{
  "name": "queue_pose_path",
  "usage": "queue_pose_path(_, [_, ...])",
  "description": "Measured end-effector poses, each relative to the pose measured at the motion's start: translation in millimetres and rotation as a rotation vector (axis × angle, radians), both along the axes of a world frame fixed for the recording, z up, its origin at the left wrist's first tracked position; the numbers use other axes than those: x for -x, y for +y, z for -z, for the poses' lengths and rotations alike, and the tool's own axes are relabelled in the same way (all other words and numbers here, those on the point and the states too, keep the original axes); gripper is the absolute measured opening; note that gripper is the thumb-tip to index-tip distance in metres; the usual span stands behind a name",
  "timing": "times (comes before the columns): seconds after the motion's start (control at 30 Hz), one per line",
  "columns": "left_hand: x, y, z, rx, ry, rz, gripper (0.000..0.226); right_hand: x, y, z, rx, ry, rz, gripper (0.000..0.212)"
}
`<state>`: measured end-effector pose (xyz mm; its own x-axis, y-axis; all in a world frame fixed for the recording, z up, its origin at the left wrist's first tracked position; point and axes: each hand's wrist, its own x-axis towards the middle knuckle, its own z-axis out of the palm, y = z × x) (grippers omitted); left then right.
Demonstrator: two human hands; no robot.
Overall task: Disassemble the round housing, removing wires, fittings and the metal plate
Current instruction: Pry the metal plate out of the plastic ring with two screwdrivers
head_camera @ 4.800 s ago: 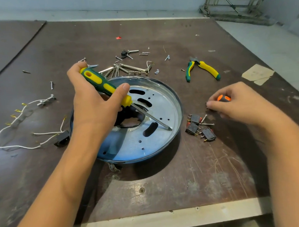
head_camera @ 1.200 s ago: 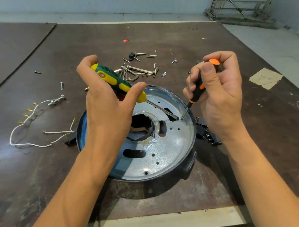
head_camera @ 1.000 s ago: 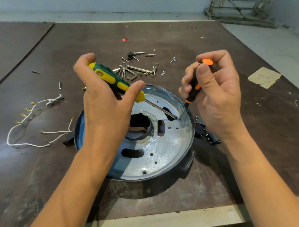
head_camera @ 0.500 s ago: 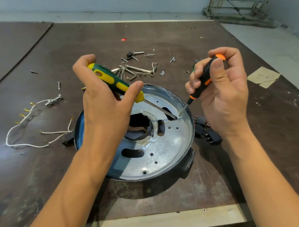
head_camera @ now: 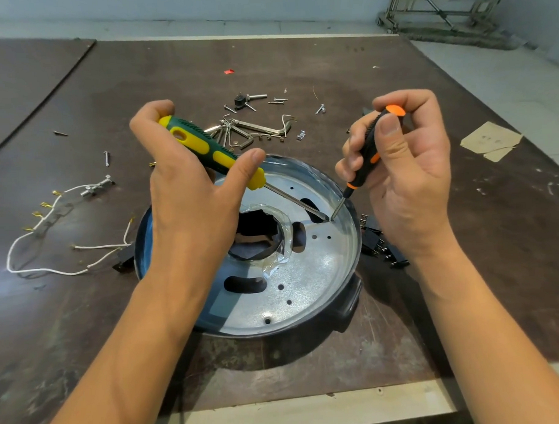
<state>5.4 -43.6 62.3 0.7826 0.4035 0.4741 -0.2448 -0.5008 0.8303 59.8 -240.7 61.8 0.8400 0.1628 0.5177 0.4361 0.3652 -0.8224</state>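
One round housing [head_camera: 346, 300] lies on the dark tabletop [head_camera: 467, 299] between and below the two hands, its dark rim ringing one galvanised metal plate [head_camera: 309, 274]. The plate shows one ragged central opening edged with clear film, three oblong slots in view, and several small round holes.

Two screwdrivers meet over the plate's far right part. The left hand [head_camera: 194, 202] is closed around the green-and-yellow screwdriver [head_camera: 211, 152], thumb pressed along the handle, its shaft slanting down to the right. The right hand [head_camera: 404, 177] pinches the slimmer black-and-orange screwdriver [head_camera: 370, 148] between thumb and fingers, with a fingertip over its orange cap; its tip comes down beside the other blade's tip, at a small hole near the rim.

Just right of the housing, under the right wrist, sits a cluster of black switches [head_camera: 380, 246]; their exact number cannot be told. Left of the left hand lies one white wire harness [head_camera: 42, 235] with brass terminals. Beyond both hands lie one bunch of hex keys [head_camera: 252, 129] and scattered loose screws [head_camera: 106, 157], too many and too small to count surely.
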Motion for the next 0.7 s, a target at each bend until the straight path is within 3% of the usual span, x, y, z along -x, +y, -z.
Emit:
queue_pose_path(0.5, [-3,2,-1,0.013,0.016,0.029,0.077,-9,1,3,0.129,-0.018,0.074,0.016])
queue_pose_path(0.7, [-6,4,4,0.018,0.01,0.01,0.094,-12,7,9,0.119,-0.104,0.104,0.029])
